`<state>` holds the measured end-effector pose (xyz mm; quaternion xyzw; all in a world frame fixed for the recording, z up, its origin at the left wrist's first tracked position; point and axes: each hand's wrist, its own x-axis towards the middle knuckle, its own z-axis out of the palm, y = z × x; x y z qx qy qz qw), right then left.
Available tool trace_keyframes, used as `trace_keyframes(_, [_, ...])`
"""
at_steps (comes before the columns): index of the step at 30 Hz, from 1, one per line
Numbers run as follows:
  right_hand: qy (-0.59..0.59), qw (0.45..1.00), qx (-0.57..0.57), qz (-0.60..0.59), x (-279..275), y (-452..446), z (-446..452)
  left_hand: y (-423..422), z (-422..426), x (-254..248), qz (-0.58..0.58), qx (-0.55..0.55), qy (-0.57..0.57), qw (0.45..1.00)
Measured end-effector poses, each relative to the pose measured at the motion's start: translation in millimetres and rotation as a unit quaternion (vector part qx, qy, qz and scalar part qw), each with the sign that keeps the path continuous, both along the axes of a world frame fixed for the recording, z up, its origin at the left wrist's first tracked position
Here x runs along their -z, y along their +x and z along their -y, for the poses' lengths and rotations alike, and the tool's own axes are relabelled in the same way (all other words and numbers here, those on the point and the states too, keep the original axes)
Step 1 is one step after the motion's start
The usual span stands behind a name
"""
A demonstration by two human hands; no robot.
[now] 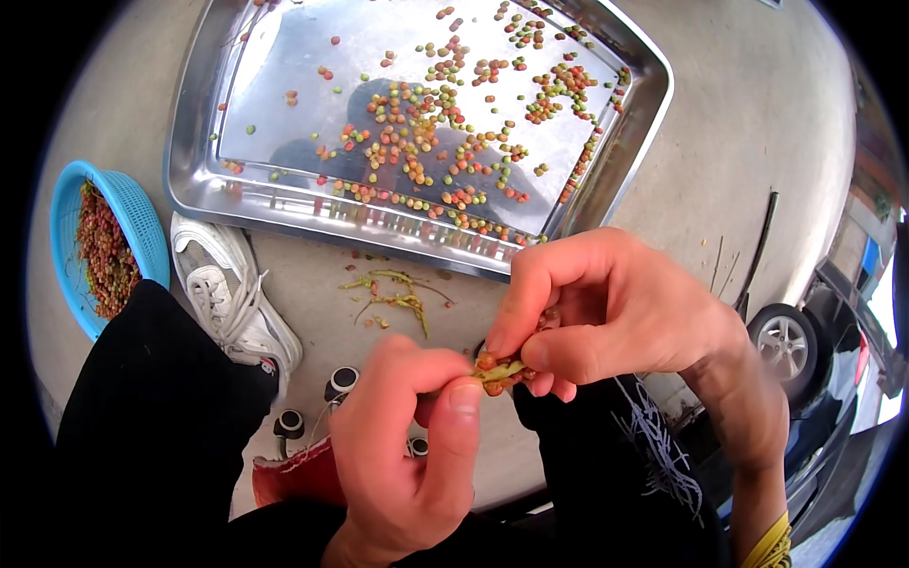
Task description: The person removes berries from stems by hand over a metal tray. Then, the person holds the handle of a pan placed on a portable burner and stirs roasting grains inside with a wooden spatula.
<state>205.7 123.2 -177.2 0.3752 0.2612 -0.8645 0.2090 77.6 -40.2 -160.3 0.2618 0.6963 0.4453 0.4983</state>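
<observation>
Metal tray (194,170), far side, scattered with green and reddish berries (407,123), thickest toward its middle and right. Blue basket (144,225) at left, holding a heap of darker reddish bunches (106,251). White shoe (227,293) between basket and left hand, nearer than the tray. Right hand (615,312) curled, thumb and index drawn narrow at the sprig's right end, a few loose berries (547,320) showing inside the curl. Left hand (402,445), on the near side, pinches the sprig's left end between thumb and index. Picked-off stems (412,301) lie on the floor (312,331) between tray and left hand. Green sprig (496,373) sits between both sets of fingertips, just beyond the left thumb tip, near of the tray; a few orange-brown berries cling to it. Long axis runs roughly left to right, right end angled slightly far, left end hidden in the left pinch.
</observation>
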Motion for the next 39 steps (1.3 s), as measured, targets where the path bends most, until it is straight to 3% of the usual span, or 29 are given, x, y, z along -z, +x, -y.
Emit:
trace_keyframes(5, [-0.031, 0.999, 0.023, 0.015, -0.5, 2.0, 2.9, 0.2, -0.4, -1.9, -0.002, 0.019, -0.001, 1.0])
trace_keyframes(7, [-0.049, 0.995, 0.082, 0.029, 0.6, 4.2, 4.4, -1.1, 0.5, -0.8, -0.011, 0.016, 0.003, 1.0])
trace_keyframes(11, [-0.059, 0.995, 0.072, 0.02, -1.3, 0.3, 0.3, -3.7, 2.0, 3.5, -0.023, -0.002, 0.019, 1.0])
trace_keyframes(15, [0.009, 0.998, 0.048, -0.031, -2.5, -2.3, 1.1, -2.5, 1.9, 3.7, -0.024, -0.002, 0.025, 0.999])
trace_keyframes(23, [-0.001, 1.0, 0.014, 0.0, -6.3, -2.1, -6.1, -5.2, -1.2, -8.1, 0.115, -0.08, -0.122, 0.983])
trace_keyframes(29, [0.051, 0.997, 0.021, -0.054, -4.1, -2.5, 0.1, -1.8, -3.6, -7.6, 0.078, -0.063, -0.101, 0.99])
trace_keyframes(32, [0.04, 0.999, -0.015, -0.027, -5.4, -5.4, -4.4, -4.5, -0.1, -7.8, 0.135, -0.083, -0.125, 0.98])
trace_keyframes(34, [-0.047, 0.998, 0.026, 0.028, -5.5, -6.2, -4.5, -3.9, -1.9, -8.5, 0.139, -0.089, -0.132, 0.978])
trace_keyframes(39, [-0.082, 0.995, 0.034, 0.038, -3.1, -1.9, -1.9, -3.1, -2.4, -9.2, 0.182, -0.121, -0.148, 0.965])
